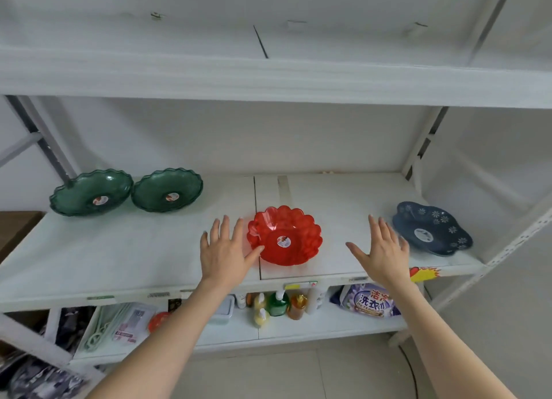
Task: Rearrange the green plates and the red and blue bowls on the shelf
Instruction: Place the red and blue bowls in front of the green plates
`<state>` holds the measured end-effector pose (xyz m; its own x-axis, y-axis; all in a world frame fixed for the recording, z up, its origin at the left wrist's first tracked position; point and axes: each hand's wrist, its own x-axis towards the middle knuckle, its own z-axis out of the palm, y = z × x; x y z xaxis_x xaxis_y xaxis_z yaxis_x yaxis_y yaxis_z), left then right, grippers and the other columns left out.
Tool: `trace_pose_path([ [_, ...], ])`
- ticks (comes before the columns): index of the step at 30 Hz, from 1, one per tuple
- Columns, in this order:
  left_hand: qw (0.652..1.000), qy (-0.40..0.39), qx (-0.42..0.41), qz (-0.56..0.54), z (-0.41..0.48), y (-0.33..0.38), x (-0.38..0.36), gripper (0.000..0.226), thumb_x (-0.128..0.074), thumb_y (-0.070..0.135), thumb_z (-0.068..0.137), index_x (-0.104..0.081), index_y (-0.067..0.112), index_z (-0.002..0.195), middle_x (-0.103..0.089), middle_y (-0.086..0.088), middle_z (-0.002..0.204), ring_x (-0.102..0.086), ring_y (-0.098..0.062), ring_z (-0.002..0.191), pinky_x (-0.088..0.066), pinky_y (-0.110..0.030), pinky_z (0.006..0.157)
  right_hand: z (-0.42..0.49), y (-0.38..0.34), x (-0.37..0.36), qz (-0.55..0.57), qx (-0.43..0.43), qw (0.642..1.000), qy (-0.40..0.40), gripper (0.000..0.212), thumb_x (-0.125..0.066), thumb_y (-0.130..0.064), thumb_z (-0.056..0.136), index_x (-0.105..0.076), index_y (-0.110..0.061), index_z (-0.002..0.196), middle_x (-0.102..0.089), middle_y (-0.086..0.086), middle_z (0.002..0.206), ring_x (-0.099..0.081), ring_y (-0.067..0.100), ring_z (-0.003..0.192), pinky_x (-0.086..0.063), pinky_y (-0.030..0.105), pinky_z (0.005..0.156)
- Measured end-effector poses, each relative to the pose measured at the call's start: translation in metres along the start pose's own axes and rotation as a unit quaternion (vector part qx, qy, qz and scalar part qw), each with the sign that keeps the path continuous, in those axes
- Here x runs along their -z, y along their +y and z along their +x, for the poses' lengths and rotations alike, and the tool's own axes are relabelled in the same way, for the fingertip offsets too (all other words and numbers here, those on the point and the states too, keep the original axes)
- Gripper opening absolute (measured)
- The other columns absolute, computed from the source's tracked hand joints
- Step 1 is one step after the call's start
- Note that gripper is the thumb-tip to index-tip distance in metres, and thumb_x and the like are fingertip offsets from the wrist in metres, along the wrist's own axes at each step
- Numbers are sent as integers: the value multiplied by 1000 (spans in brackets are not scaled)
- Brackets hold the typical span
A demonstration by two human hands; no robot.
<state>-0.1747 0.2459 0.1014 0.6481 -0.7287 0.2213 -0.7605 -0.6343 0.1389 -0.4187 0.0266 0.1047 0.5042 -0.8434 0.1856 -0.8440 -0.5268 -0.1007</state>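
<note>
Your left hand (225, 249) and right hand (380, 249) are spread, holding nothing, flanking the red bowl (285, 235) mid-shelf (134, 249). Left of that bowl stand two green plates (91, 193) (167, 194), rims touching; right sits the blue bowl (433, 228).
</note>
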Motion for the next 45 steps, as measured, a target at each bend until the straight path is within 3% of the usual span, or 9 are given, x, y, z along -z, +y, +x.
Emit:
trace_pose_path([
  [10, 995, 32, 86, 26, -2, 122, -34, 86, -40, 75, 81, -44, 15, 143, -48, -21, 144, -43, -40, 134, -41, -57, 101, 44, 152, -3, 23, 0, 1000, -8, 88, -34, -72, 85, -11, -24, 155, -15, 5, 163, -18, 26, 149, -19, 52, 117],
  [17, 988, 47, 145, 40, -8, 175, -61, 83, -43, 73, 81, -48, 14, 139, -50, -24, 141, -44, -42, 131, -41, -56, 99, 69, 225, -23, 27, 9, 999, -21, 85, -37, -68, 86, -12, -24, 154, -15, 6, 162, -19, 28, 148, -20, 53, 116],
  [29, 966, 40, 250, 59, 2, 175, -107, 91, -33, 78, 79, -40, 13, 143, -50, -27, 136, -49, -42, 121, -46, -52, 92, 97, 277, -65, 76, -70, 995, 5, 86, -31, -73, 84, -20, -23, 152, -24, 7, 160, -27, 30, 145, -27, 51, 113],
  [39, 942, 13, 335, 25, 7, 154, -146, 103, -28, 78, 81, -13, 3, 151, -34, -32, 148, -45, -42, 127, -44, -48, 97, 108, 302, -107, 122, -157, 980, -3, 90, -37, -71, 84, -17, -16, 152, -26, 15, 157, -30, 37, 141, -30, 54, 109],
  [45, 940, 25, 340, -8, 8, 148, -160, 103, -32, 73, 83, -12, -2, 150, -54, -22, 130, -56, -36, 111, -48, -45, 87, 112, 311, -119, 154, -198, 968, -4, 89, -47, -65, 84, -19, -12, 150, -30, 19, 153, -34, 41, 137, -32, 55, 107],
])
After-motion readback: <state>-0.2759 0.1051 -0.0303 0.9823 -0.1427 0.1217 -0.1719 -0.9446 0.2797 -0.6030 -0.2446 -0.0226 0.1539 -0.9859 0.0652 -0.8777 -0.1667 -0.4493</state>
